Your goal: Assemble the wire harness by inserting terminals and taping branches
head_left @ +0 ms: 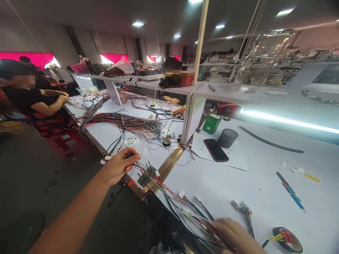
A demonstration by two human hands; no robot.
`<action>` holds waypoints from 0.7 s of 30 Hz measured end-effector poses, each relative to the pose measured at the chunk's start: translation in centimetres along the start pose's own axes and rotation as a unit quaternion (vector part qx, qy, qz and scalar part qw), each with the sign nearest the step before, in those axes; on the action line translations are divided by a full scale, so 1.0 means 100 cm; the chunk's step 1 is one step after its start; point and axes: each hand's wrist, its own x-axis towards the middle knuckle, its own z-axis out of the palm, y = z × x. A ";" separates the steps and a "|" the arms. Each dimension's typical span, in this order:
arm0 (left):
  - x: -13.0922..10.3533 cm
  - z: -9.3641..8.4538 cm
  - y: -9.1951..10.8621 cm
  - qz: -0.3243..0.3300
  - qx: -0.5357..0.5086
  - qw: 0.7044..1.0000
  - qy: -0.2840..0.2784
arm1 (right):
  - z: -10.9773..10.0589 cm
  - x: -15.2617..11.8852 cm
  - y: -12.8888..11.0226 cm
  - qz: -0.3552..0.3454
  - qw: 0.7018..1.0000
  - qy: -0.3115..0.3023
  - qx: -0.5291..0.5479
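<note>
My left hand (122, 165) is closed in a pinch on one end of a wire harness (169, 197), above the bench edge. The harness's black, red, yellow and white wires run from there down to the right. At the bottom edge, my right hand (235, 234) is blurred and closed round the gathered wires, its fingertips partly hidden. Near the bundle lie white connectors (181, 194) on short black leads, and another connector cluster (241, 205) is beside my right hand. Under the wires by my left hand is a green block with upright pegs (147, 174).
A roll of black tape (287, 240) sits front right, near a blue pen-like tool (291, 192). Behind are a phone (216, 150), a mesh cup (227, 138) and a green box (212, 123). A large wire pile (124, 121) covers the left bench. Co-workers sit opposite and at left.
</note>
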 end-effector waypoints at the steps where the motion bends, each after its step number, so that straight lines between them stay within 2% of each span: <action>1: -0.003 0.002 -0.003 -0.006 -0.055 0.998 -0.011 | -0.010 0.021 0.000 0.026 1.000 0.015 -0.010; 4: -0.011 0.015 -0.016 0.006 -0.187 0.982 -0.022 | -0.033 0.100 0.008 0.018 0.996 0.043 -0.077; 7: -0.015 0.035 -0.031 0.038 -0.246 0.969 0.003 | -0.042 0.175 0.022 0.005 0.990 0.056 -0.127; 10: -0.015 0.057 -0.045 0.038 -0.265 0.963 0.042 | -0.043 0.215 0.029 -0.008 0.989 0.065 -0.132; 13: -0.010 0.077 -0.053 0.067 -0.253 0.961 0.091 | -0.042 0.222 0.029 -0.019 0.989 0.074 -0.127; 15: -0.007 0.090 -0.056 0.086 -0.246 0.962 0.083 | -0.044 0.217 0.024 -0.021 0.990 0.079 -0.116; 17: -0.003 0.106 -0.057 0.064 -0.223 0.972 0.034 | -0.052 0.208 0.014 -0.011 0.991 0.092 -0.100; 19: 0.001 0.125 -0.057 -0.011 -0.165 0.985 -0.052 | -0.065 0.197 -0.002 0.009 0.990 0.118 -0.083; 21: 0.005 0.145 -0.058 -0.091 -0.106 0.978 -0.156 | -0.082 0.184 -0.022 0.014 0.987 0.145 -0.064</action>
